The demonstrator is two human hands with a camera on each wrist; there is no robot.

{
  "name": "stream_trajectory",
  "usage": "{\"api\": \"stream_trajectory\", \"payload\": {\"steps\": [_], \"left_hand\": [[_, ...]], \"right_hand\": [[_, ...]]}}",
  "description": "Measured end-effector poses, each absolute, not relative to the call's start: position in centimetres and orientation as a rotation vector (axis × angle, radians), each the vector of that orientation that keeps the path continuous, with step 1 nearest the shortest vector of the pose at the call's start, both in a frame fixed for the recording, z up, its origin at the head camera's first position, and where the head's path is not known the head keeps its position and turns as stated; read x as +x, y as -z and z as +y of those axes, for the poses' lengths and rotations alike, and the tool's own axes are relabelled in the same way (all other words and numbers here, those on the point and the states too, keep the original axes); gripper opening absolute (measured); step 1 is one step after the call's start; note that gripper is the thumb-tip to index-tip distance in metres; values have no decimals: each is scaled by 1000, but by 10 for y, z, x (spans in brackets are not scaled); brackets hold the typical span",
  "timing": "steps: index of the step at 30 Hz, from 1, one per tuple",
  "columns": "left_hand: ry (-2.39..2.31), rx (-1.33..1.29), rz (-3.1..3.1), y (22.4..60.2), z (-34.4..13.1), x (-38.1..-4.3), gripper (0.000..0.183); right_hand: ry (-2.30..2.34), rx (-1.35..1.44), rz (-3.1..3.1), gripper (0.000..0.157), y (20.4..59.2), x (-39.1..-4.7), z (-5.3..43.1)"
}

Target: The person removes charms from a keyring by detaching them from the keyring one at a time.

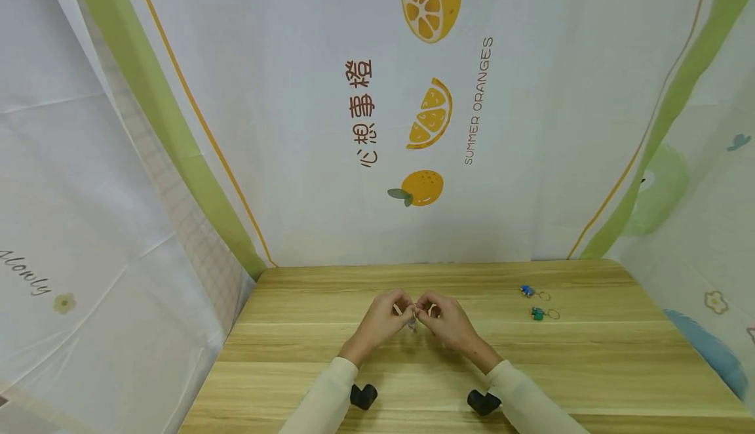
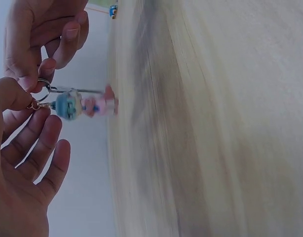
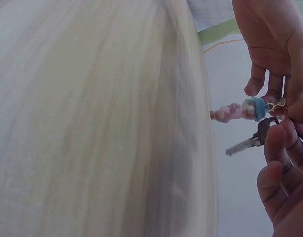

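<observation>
Over the middle of the table, my left hand (image 1: 380, 322) and right hand (image 1: 453, 324) meet at the fingertips. In the left wrist view, the left thumb and index finger pinch the gold clasp (image 2: 35, 104) of a figurine keychain (image 2: 67, 105), with a teal top and pink body. Above it, the right fingers pinch a metal key ring (image 2: 44, 85). A silver key (image 3: 251, 141) with a dark head hangs beside the figurine in the right wrist view. Fingers partly cover where clasp and ring meet.
Two more figurine keychains with rings, one blue (image 1: 527, 291) and one green (image 1: 537, 314), lie at the back right of the wooden table (image 1: 283, 342). Black devices (image 1: 363, 396) sit by the wrists. A white printed curtain (image 1: 307, 158) hangs behind the table.
</observation>
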State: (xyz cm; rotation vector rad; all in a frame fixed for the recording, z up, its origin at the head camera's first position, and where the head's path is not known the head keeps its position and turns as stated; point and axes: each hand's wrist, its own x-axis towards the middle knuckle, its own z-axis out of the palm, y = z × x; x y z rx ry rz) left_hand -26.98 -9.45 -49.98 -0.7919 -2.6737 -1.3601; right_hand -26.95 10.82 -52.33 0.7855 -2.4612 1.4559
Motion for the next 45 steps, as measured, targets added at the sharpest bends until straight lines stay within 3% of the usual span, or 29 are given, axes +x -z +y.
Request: {"api": "stream_trajectory", "payload": {"steps": [27,45], "left_hand": [[1369,-694,-2622,503,-99,-274,17],[1386,-644,-2580,502,-106,-276,12]], "right_hand": [[-1490,946,-2329,9,523,-270,108],[-1435,855,-2376,3,519,-275,119]]}}
